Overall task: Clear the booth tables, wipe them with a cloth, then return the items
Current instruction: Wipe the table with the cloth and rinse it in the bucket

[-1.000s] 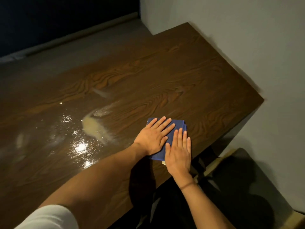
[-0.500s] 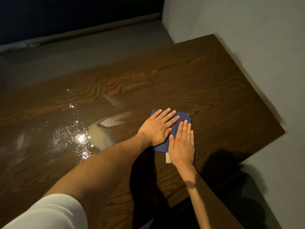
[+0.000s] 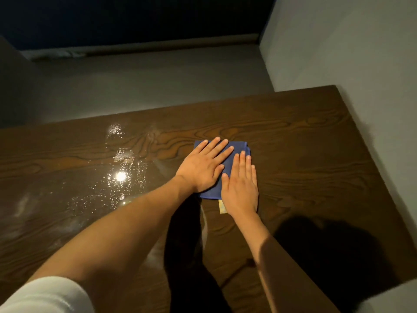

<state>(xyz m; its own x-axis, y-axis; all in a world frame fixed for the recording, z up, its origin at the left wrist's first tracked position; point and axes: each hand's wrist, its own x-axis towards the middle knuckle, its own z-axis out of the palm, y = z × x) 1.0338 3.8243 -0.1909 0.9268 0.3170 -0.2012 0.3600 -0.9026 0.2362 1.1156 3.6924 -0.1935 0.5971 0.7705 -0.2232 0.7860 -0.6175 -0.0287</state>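
Nearest, at 7 o'clock: white sleeve (image 3: pixel 45 294), left forearm running up toward centre; at 5 o'clock, right forearm, half in shadow.

Centre: left hand (image 3: pixel 203 168), released and flat, fingers straight and spread toward 1 o'clock, pressing on blue cloth (image 3: pixel 234 152). Right hand (image 3: pixel 241 188) just beside it at 4 o'clock, likewise released and flat, fingers straight toward 12, pressing same cloth. Nothing gripped by either.

Cloth: folded square, lying on wooden table (image 3: pixel 316 154) slightly right of middle; pale label (image 3: pixel 222 206) protruding from near edge.

At 9 o'clock of cloth: wet patch (image 3: pixel 119 175), droplets and glare. Tabletop otherwise bare of items.

Beyond, at 12 o'clock: grey bench seat (image 3: pixel 158 86). At 2 o'clock: pale wall (image 3: pixel 361 53), touching table's right edge.

Step in hand, judged: wiping. For good result: even pressure through both palms, cloth kept folded, overlapping passes toward wet patch at 9 o'clock, then along far edge and wall corner; label tucked clear of surface.
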